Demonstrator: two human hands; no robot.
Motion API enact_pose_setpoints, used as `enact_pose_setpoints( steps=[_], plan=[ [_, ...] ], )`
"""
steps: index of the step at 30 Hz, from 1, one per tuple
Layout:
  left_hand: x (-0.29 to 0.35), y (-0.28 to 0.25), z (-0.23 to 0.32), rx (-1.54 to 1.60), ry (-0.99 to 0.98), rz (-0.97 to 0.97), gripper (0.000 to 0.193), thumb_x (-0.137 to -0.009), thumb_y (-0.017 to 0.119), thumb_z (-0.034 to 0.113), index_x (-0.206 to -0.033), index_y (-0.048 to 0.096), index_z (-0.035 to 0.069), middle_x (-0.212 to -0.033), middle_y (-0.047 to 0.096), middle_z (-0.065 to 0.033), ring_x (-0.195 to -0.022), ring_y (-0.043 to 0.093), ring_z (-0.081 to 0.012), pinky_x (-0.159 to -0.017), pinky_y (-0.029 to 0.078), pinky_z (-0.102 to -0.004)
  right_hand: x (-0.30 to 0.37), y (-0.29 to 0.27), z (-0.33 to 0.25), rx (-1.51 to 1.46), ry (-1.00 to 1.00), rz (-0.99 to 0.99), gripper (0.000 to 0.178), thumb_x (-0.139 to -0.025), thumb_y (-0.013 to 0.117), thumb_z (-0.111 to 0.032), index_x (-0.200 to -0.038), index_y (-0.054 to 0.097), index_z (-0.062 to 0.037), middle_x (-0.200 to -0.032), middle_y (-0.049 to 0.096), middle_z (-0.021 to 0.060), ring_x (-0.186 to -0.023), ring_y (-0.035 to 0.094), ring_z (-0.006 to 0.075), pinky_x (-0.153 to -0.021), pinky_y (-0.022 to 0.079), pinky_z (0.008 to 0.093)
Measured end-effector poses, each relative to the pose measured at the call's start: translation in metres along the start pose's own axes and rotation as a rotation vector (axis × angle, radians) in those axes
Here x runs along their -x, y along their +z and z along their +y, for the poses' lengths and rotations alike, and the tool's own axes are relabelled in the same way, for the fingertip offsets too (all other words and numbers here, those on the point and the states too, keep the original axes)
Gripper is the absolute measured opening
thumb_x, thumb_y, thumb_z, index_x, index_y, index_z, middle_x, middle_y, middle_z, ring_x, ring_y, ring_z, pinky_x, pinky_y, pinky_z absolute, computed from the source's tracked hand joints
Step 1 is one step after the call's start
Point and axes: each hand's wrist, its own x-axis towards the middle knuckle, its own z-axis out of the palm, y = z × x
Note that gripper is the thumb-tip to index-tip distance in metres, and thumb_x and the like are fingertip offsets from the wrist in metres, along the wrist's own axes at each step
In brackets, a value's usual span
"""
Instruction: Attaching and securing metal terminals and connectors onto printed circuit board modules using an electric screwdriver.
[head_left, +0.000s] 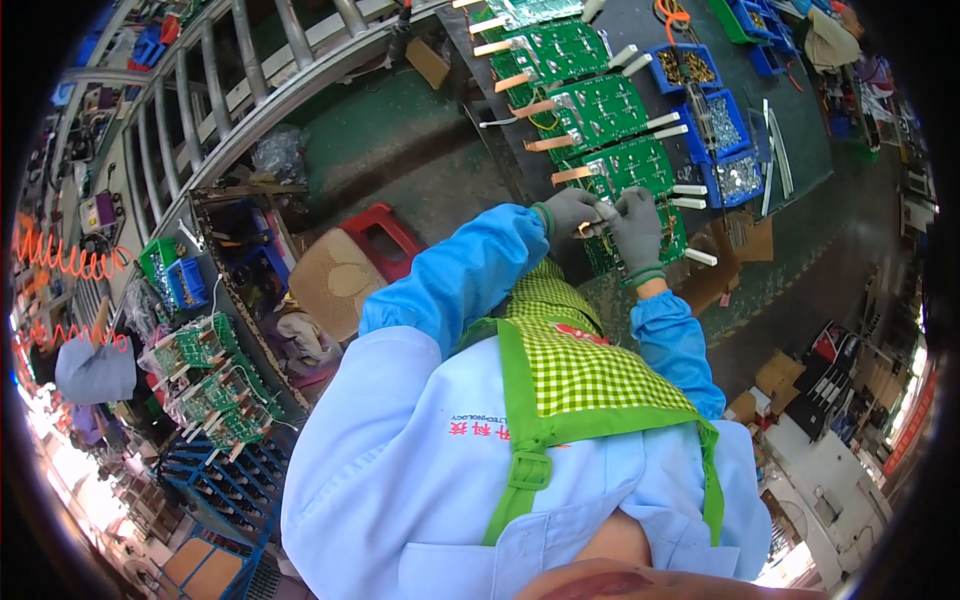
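Note:
Both my hands wear grey gloves and meet over the nearest green circuit board [672, 232] at the bench's front end. My left hand [570, 213] has its fingers closed at the board's left part, where a small copper-coloured piece [590, 230] shows by the fingertips. My right hand [638, 235] reaches across the board with its fingers pinched together near the left fingertips. What the fingers hold is too small and too covered to tell. Just beyond lies another green circuit board [630, 165] with a copper strip [571, 175] on its left and white bars on its right.
More circuit boards [600, 108] run up the dark bench [790, 105]. Right of them, blue bins [740, 180] hold small metal parts, with a screwdriver-like tool [697, 110] lying over them. A red-framed stool [385, 240] stands at left, near a roller conveyor [250, 60].

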Motion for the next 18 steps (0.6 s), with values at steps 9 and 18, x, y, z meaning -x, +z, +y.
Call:
enact_pose_setpoints(
  steps=[9,18],
  plan=[
    [0.005,0.006,0.01,-0.061,-0.081,0.025,0.019,-0.082,0.056,0.007,-0.096,0.058,-0.006,-0.081,0.062,-0.0124,-0.066,0.06,-0.0163,-0.052,0.048,-0.0276,0.002,-0.002,-0.003,-0.003,0.105,-0.076,0.026,-0.078,0.066,-0.028,-0.078,0.055,-0.0049,-0.091,0.05,0.0106,-0.074,0.055,0.0304,-0.065,0.045,0.0385],
    [0.005,-0.004,0.018,-0.004,-0.068,-0.161,0.014,-0.082,0.059,0.012,-0.085,0.063,-0.001,-0.078,0.06,-0.007,-0.071,0.056,-0.0112,-0.058,0.045,-0.0235,0.016,0.0,-0.007,0.111,-0.036,0.065,0.022,-0.079,0.063,-0.028,-0.082,0.062,-0.0057,-0.104,0.056,0.0121,-0.086,0.058,0.0305,-0.07,0.048,0.0356]
  ],
)
